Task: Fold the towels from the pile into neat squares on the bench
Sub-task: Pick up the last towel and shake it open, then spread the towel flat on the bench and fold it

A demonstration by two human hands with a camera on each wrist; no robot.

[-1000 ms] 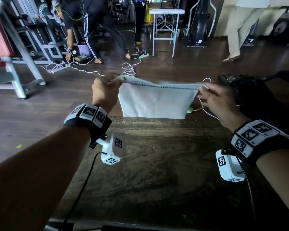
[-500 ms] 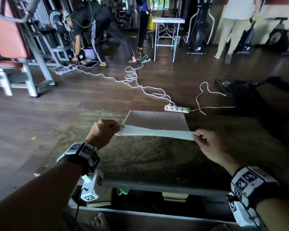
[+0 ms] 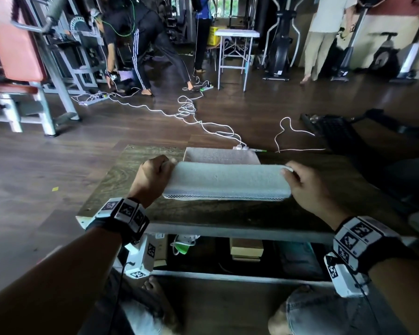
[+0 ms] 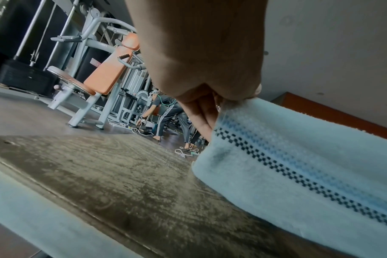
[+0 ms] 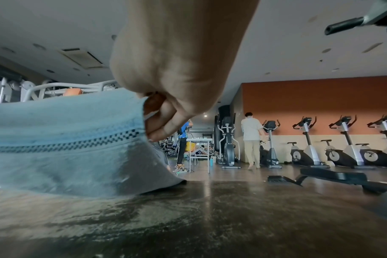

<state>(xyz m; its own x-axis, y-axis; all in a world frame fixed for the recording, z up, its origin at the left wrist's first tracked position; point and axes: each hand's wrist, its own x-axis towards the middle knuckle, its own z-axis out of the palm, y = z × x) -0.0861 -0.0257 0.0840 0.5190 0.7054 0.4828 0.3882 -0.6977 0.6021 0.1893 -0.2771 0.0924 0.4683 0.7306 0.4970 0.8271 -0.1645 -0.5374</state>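
A pale towel with a dark checked stripe lies across the middle of the dark wooden bench, its near part lifted and curled over toward me. My left hand pinches the towel's left corner and my right hand pinches the right corner, both just above the bench top. The left wrist view shows the fingers gripping the striped towel. In the right wrist view the fingers hold the towel, which sags onto the bench. No pile of towels is in view.
A white power strip and cables lie on the floor beyond the bench. Boxes sit on the shelf under it. A weight machine stands at left, a black bench at right. People stand and bend in the background.
The towel hung beyond the bench's far edge a second ago. Both hands have drawn it toward me and down, so it lies on the bench with its near part curled over.
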